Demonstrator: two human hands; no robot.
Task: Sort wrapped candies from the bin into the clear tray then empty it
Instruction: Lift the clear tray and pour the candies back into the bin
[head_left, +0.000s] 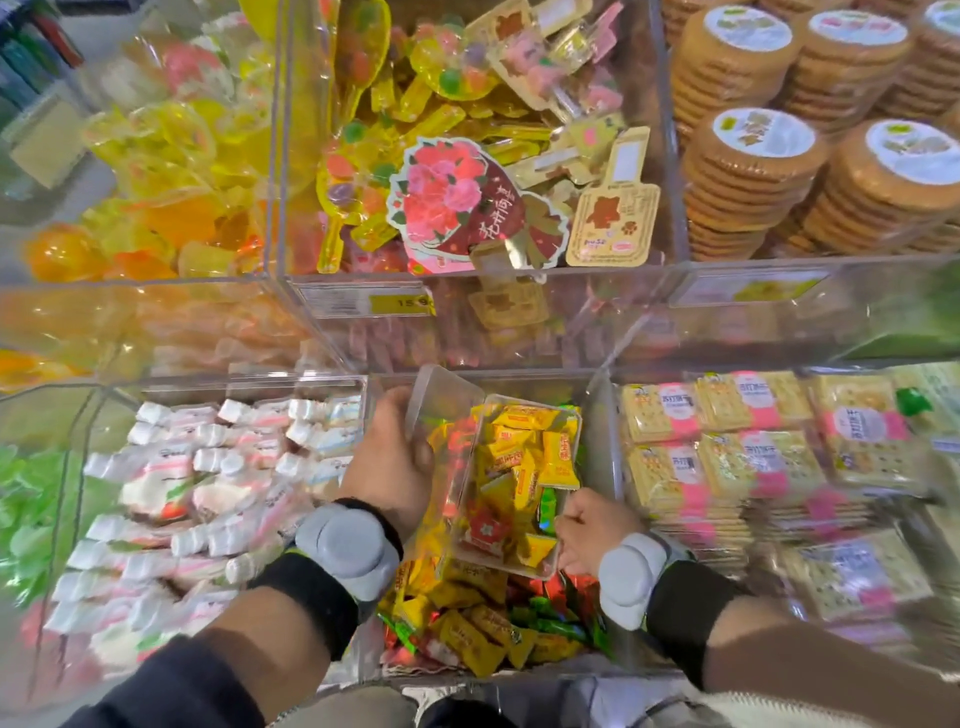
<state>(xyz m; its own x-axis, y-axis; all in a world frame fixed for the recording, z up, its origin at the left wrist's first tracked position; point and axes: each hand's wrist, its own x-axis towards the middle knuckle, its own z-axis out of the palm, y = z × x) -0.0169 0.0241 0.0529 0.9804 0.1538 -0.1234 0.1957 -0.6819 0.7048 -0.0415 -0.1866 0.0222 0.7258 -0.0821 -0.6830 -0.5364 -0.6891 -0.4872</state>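
Note:
A clear plastic tray (563, 431) hangs over the middle bin (605, 415), partly filled with yellow, red and green wrapped candies (519, 467). My left hand (389, 462) grips the tray's open lid (441, 400) and left edge. My right hand (592, 530) holds the tray's near right corner. More loose wrapped candies (467, 629) in yellow, red and green fill the bin below the tray.
Clear acrylic bins surround the middle one: white bottle-shaped sweets (208, 493) at left, pink and yellow cracker packs (753, 457) at right. Behind are yellow lollipop packs (415, 156) and stacked round biscuits (805, 130). A price label (369, 304) sits on the divider.

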